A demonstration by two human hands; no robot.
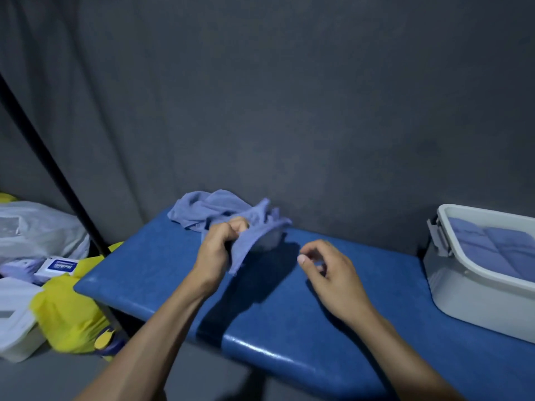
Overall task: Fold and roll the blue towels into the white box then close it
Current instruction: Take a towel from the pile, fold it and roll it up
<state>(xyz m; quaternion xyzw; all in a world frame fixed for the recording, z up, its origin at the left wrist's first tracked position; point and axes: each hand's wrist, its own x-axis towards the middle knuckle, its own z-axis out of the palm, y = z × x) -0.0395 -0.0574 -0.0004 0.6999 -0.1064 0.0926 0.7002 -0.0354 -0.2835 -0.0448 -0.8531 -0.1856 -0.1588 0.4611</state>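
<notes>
Left hand [221, 241] clamps an edge of a blue towel [249, 235], lifting it off the crumpled pile [202, 209] at the counter's [162, 273] back edge. Right hand [327, 267] hovers apart, loosely curled, empty. Cloth looks light, limp; best pinched at corners. White box [463, 293], right, open, holds towels.

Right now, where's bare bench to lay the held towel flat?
Free: bench between right hand and white box, and near left corner beside left hand. Crowded: back edge under towel pile.
</notes>
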